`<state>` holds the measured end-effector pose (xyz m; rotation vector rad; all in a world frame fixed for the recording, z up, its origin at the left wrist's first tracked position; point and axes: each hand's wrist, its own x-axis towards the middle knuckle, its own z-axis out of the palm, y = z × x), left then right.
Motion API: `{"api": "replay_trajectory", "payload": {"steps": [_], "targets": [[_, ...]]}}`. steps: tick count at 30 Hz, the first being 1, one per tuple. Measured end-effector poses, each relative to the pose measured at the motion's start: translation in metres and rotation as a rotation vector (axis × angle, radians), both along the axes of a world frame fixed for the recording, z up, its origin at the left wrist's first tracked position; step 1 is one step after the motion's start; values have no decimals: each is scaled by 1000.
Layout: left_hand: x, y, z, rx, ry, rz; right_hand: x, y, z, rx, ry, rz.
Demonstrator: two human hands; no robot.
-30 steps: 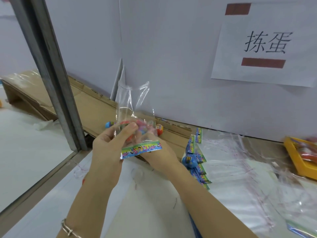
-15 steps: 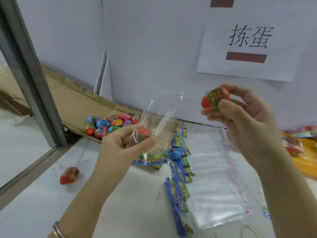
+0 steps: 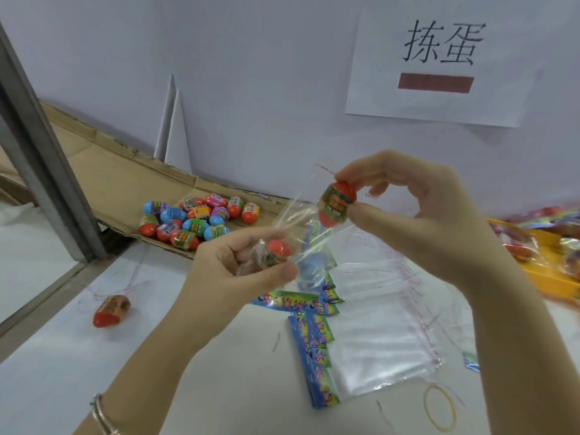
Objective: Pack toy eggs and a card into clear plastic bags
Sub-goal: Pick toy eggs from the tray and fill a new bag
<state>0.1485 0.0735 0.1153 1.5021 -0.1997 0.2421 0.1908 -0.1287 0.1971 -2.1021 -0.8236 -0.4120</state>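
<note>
I see the clear bag [image 3: 309,233] held above the table [image 3: 62,372]. One red egg [image 3: 276,251] sits at its bottom, where the left hand [image 3: 238,265] grips it through the film. The right hand [image 3: 417,211] pinches a second red egg [image 3: 335,204] between thumb and fingertips at the bag's mouth. Behind them, a pile of eggs [image 3: 197,221] lies on cardboard [image 3: 125,183]. A stack of empty bags [image 3: 376,340] lies below the hands, and a stray egg [image 3: 111,310] lies well apart to the left.

One egg [image 3: 276,250] sits in the bag [image 3: 309,226] held by the left hand [image 3: 248,266]; the right hand [image 3: 423,215] holds a second egg [image 3: 335,204] at its mouth. Behind them to the left, an egg heap [image 3: 197,221] lies on cardboard [image 3: 125,180]; spare bags [image 3: 376,343] lie beneath the hands
</note>
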Motion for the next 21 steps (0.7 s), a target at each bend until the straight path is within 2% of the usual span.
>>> {"api": "replay_trajectory", "payload": {"steps": [7,10,12,13,17,19,21], "targets": [[2,-2,-4,-50,8,-63,-4,1,1,-82,-47,-36],[1,-3,-2,-101,-13,-91,0,5,-5,182,-90,-40],[0,-4,-2,-149,-25,-103,6,4,-9,348,50,48],[1,-3,-2,-175,-23,-94,10,3,-12,351,156,99],[1,-4,-1,-212,-27,-79,18,11,-27,146,604,212],[1,-5,-1,-208,-43,-81,21,21,-35,140,642,229],[1,-5,-2,-199,-44,-72,20,30,-39,254,623,249]]}}
